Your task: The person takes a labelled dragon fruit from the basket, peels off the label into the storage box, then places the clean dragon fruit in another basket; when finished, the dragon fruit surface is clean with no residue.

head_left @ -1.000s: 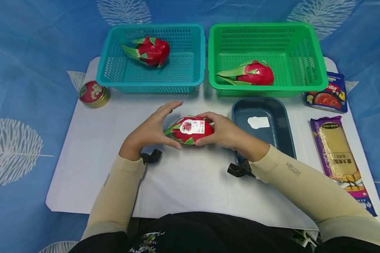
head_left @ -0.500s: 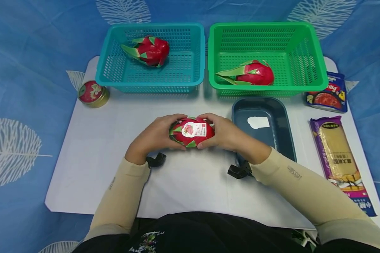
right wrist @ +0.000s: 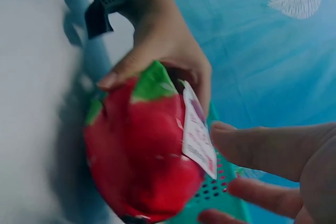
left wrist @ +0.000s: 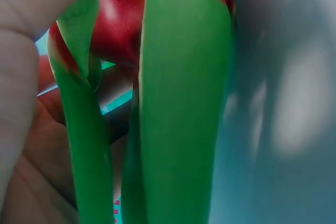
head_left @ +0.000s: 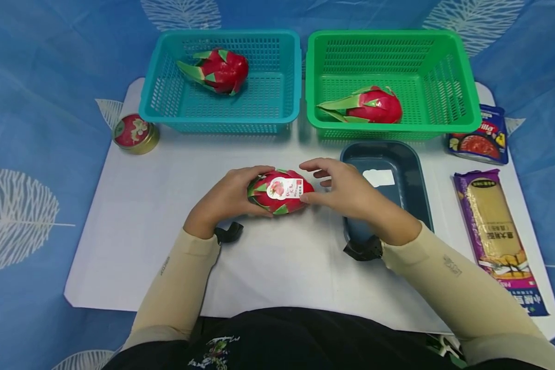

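A red dragon fruit (head_left: 282,205) with green scales and a white printed label (head_left: 284,188) is held over the middle of the white table. My left hand (head_left: 231,198) grips its leafy end, thumb on the near side and fingers on the far side. Long green leaves (left wrist: 181,98) run back along that palm in the left wrist view. My right hand (head_left: 347,187) is at the fruit's other end, fingers spread off it. In the head view its thumb overlaps the label's edge; the right wrist view shows the fingers (right wrist: 268,198) apart from the fruit (right wrist: 142,150).
A blue basket (head_left: 219,126) and a green basket (head_left: 393,128) stand at the back, each holding a dragon fruit. A dark blue tray (head_left: 418,187) contains a white label-shaped piece (head_left: 379,178). A round tin (head_left: 136,134) lies left; a sauce pouch (head_left: 478,139) and pasta pack (head_left: 499,231) lie right.
My left hand came in from the left and closed round the fruit's leafy end. My right hand then loosened its hold and drew back to the right.
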Demonstrator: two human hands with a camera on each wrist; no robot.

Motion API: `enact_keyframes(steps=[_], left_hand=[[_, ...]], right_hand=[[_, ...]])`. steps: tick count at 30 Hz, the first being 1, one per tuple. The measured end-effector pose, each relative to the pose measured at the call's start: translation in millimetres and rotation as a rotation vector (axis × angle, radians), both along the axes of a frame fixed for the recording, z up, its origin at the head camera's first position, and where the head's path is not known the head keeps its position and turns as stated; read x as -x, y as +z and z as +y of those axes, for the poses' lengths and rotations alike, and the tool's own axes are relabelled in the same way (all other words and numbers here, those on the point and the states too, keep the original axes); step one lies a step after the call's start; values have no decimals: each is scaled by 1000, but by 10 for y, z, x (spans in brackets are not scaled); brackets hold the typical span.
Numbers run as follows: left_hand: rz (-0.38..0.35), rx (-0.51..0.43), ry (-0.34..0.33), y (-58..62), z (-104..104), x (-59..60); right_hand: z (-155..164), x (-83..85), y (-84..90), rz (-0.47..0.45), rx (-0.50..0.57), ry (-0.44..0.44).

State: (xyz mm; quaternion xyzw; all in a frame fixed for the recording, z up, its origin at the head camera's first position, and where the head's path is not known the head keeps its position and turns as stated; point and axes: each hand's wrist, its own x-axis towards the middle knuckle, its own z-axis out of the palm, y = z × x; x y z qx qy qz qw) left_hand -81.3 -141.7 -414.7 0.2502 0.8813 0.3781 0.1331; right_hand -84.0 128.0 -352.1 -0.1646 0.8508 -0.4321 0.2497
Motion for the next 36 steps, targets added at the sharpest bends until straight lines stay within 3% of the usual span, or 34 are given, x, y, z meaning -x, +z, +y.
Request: enact_keyframes(steps=[5, 9, 22, 36], left_hand=[[-10, -7, -13, 16, -8, 13], [-14, -27, -34, 9, -6, 26], [-7, -26, -59, 23, 7, 17], [9, -35, -60, 38, 7, -5]], right_hand=[[-39, 80, 75, 206, 6, 77], [-135, 152, 80, 279, 5, 134], [-411, 310, 65, 376, -142, 286], [-464, 326, 111, 412, -117, 338]])
